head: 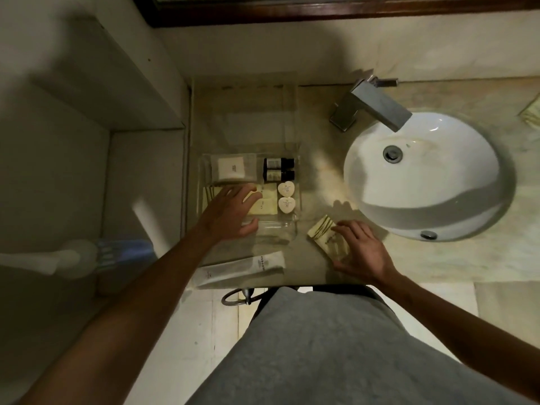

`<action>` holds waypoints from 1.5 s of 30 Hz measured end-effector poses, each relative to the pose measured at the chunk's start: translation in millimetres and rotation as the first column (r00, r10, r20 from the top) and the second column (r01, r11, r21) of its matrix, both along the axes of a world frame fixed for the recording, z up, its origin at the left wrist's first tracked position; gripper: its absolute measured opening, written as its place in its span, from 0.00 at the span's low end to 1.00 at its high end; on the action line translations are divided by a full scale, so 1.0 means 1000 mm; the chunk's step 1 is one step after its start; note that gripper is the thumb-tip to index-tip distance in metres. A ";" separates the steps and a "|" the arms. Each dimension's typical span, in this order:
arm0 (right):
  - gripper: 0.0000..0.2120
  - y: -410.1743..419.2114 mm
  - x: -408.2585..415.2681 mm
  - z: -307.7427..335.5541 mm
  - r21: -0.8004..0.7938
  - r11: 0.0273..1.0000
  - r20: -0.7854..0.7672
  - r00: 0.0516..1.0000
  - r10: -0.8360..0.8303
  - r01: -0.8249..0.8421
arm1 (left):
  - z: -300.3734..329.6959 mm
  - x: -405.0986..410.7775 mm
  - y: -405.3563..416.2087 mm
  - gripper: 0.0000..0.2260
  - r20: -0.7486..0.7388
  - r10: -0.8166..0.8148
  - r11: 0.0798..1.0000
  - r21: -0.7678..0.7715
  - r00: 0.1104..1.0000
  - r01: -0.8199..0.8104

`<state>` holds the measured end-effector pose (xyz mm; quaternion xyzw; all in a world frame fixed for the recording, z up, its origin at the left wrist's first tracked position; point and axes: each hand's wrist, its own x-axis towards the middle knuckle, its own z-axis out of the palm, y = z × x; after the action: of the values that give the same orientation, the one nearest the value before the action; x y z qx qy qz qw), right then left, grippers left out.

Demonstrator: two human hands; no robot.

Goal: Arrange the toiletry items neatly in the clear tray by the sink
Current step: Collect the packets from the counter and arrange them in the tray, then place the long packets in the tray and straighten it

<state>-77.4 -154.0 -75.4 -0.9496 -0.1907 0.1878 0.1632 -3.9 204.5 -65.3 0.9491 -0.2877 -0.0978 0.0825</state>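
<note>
Left hand (230, 213) spread over clear tray (295, 159) — right hand (361, 249) spread on diagonal packet (327, 236).

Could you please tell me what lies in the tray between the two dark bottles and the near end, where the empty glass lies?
In the head view, two heart-shaped soaps lie between the dark bottles and the glass, inside the clear tray.

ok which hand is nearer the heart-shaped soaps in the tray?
Left. The left hand lies over the clear tray, its fingertips just left of the heart-shaped soaps. The right hand is outside the tray, on a striped packet.
</note>
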 end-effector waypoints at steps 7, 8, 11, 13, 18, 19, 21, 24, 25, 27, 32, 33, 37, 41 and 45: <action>0.34 0.006 -0.008 -0.017 0.001 0.992 0.046 0.991 -0.128 0.128 | 0.001 0.012 -0.044 0.27 0.005 -0.061 0.998 0.027 0.998 0.061; 0.34 0.007 -0.008 -0.017 0.012 0.993 0.054 0.991 -0.119 0.118 | 0.001 0.013 -0.045 0.27 -0.007 -0.055 0.998 0.032 0.998 0.055; 0.36 0.003 -0.007 -0.018 0.029 0.996 0.072 0.994 -0.088 0.086 | 0.002 0.016 -0.044 0.27 -0.026 -0.039 0.997 0.065 0.999 0.041; 0.37 0.002 -0.006 -0.021 0.026 0.996 0.075 0.993 -0.092 0.090 | 0.002 0.018 -0.038 0.27 -0.024 -0.026 0.996 0.090 0.999 0.028; 0.34 0.008 -0.006 -0.020 0.082 0.994 0.128 0.989 -0.078 0.068 | 0.002 0.017 -0.014 0.27 -0.001 0.021 0.995 0.097 1.000 -0.021; 0.32 0.012 -0.005 -0.015 0.113 0.992 0.162 0.984 -0.071 0.053 | 0.002 0.016 -0.008 0.27 0.011 0.042 0.995 0.092 0.999 -0.043; 0.30 0.030 0.002 -0.002 0.206 0.978 0.229 0.971 -0.064 0.016 | 0.004 0.013 0.003 0.26 0.027 0.090 0.992 0.083 0.996 -0.092; 0.32 0.076 0.033 0.011 0.212 0.976 0.239 0.971 -0.011 -0.041 | 0.005 0.006 0.020 0.25 0.037 0.146 0.988 0.050 0.989 -0.148; 0.33 0.092 0.045 0.014 0.184 0.981 0.214 0.977 0.018 -0.058 | 0.006 0.004 0.024 0.25 0.036 0.163 0.986 0.040 0.986 -0.165; 0.33 0.122 0.070 0.018 0.122 0.987 0.170 0.982 0.086 -0.108 | 0.006 0.000 0.032 0.26 0.031 0.202 0.979 0.033 0.979 -0.203; 0.34 0.162 0.098 0.017 0.005 0.980 0.114 0.973 0.198 -0.200 | 0.007 -0.009 0.037 0.26 0.037 0.242 0.969 0.043 0.970 -0.243; 0.35 0.162 0.098 0.018 0.011 0.981 0.129 0.973 0.193 -0.196 | 0.008 -0.009 0.035 0.26 0.041 0.245 0.969 0.035 0.969 -0.246; 0.37 0.136 0.093 0.025 0.024 0.992 0.206 0.972 0.114 -0.121 | 0.012 0.006 0.008 0.31 0.056 0.175 0.984 0.017 0.983 -0.176; 0.37 0.080 0.090 0.034 -0.055 0.998 0.285 0.959 0.004 0.012 | 0.021 0.032 -0.051 0.32 0.041 0.094 0.996 -0.001 0.995 -0.094; 0.37 -0.006 0.090 0.044 -0.093 0.969 0.317 0.929 -0.189 0.229 | 0.023 0.060 -0.132 0.33 0.055 0.020 0.999 -0.044 0.998 -0.017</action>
<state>12.8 -159.8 -31.1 -0.9906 -0.0990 0.0318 0.0894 56.4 72.5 -41.8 0.9521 -0.2830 -0.0646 0.0959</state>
